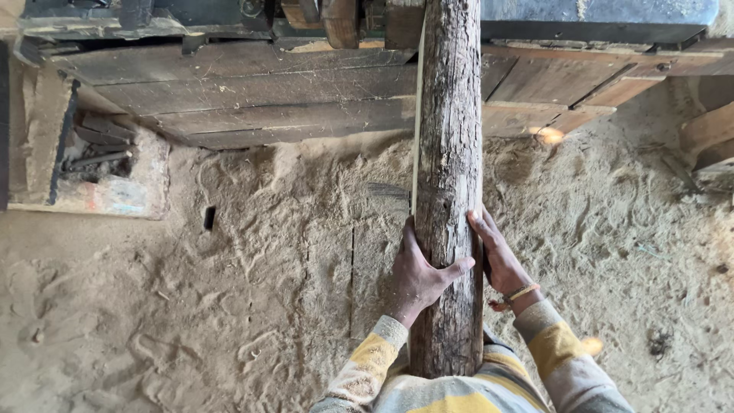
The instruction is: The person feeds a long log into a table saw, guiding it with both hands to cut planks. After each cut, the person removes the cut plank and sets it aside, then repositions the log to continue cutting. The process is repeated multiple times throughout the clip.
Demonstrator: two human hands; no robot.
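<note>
Sawdust floor (229, 306) underfoot, plank platform (252, 99) ahead; left hand (419, 275), right hand (497, 260) both clasp weathered log (449, 153).

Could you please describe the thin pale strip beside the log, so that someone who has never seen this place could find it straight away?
Start at the dark plank platform across the top, above the sawdust floor. A rough grey log runs from it down to the person, gripped by the left hand and right hand. The strip hugs the log's left edge above the left hand: pale and very thin, unlike the weathered wood around it.
</note>
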